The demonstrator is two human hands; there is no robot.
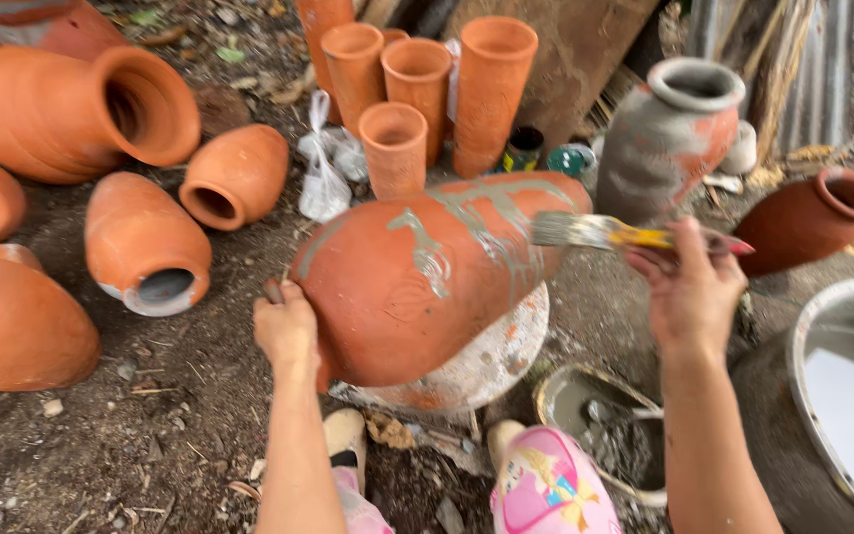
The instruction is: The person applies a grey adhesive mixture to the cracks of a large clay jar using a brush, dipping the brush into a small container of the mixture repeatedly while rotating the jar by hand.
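- While the clay pot [417, 287] lies sideways, its rim is gripped by the left hand [284, 326].
- A paintbrush [605, 233] is clamped in the right hand [689, 287], bristles touching the pot just left of it.

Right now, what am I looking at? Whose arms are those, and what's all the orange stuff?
The picture comes from a camera on a person's head, looking down, so the arms are that person's own. The left hand steadies a big orange clay pot lying on its side on a pale round stand. The right hand holds a paintbrush and spreads grey streaks on the pot. A dish of grey mix sits on the dirt ground near the feet. The other orange things are more clay pots, lying or standing around.
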